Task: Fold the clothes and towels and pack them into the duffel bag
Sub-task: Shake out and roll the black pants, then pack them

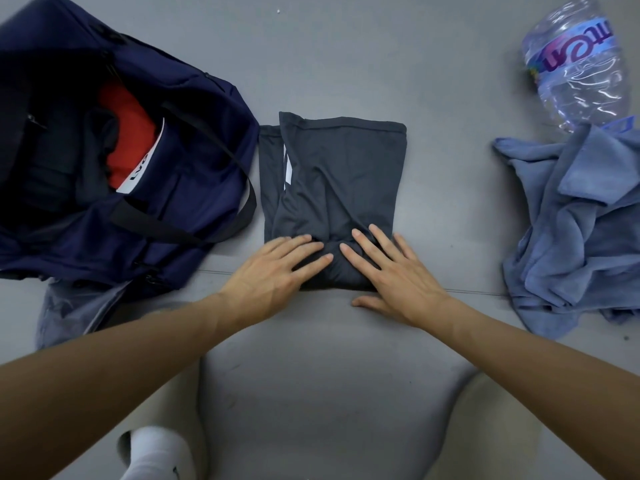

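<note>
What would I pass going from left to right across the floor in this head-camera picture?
Navy duffel bag → folded dark grey garment → crumpled blue towel. The plastic bottle overlaps the towel's span, so it is left out.

One head-worn wide-angle camera looks steeply down, close over the grey floor [346, 46], edges seemingly bowed.

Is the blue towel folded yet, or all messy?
Not folded. The towel lies in a crumpled heap, with wrinkles and loose corners, beside the bottle.
</note>
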